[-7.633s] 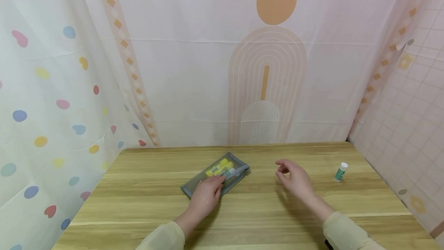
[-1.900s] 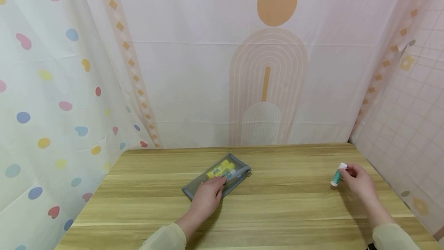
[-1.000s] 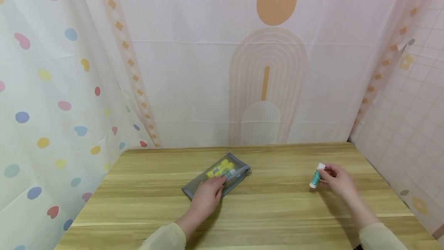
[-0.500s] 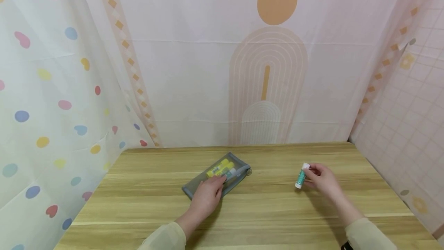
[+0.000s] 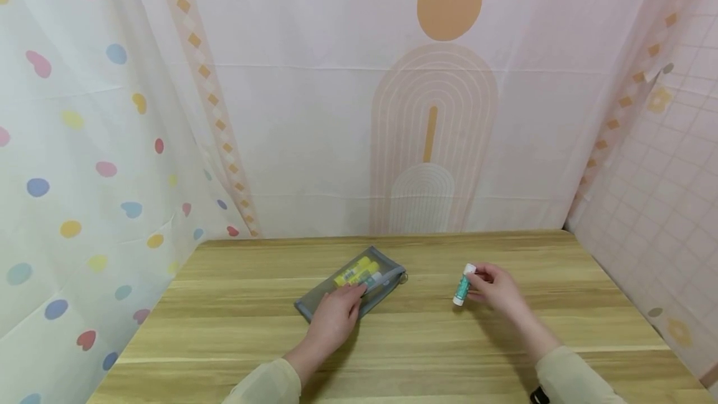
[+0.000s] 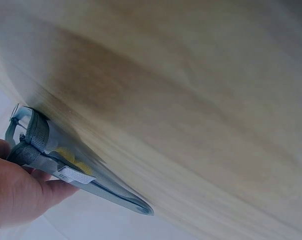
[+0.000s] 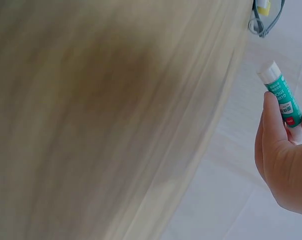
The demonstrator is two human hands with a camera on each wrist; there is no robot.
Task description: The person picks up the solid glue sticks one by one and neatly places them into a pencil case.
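A grey see-through mesh zip pouch (image 5: 386,295) lies slantwise on the wooden table, left of centre. Through its mesh show yellow glue sticks (image 5: 353,273) and a green-and-white one (image 5: 370,280). My left hand (image 5: 333,317) lies over the pouch's near side; in the left wrist view its fingers and thumb grip the edge by the mouth of the pouch (image 6: 111,187). Right of the pouch, my right hand (image 5: 498,290) pinches a green glue stick (image 5: 462,285) with white ends, tilted, above the table. Its printed label faces the right wrist camera.
The wooden table (image 5: 426,354) ends at a patterned curtain (image 5: 314,142) behind. A dotted curtain (image 5: 101,204) hangs on the left and a checked one (image 5: 662,217) on the right. A small metal ring (image 5: 403,278) sits at the pouch's right corner.
My right hand first hovered without anything, then took the green glue stick standing at the table's right and carried it left, towards the pouch. My left hand has stayed on the pouch.
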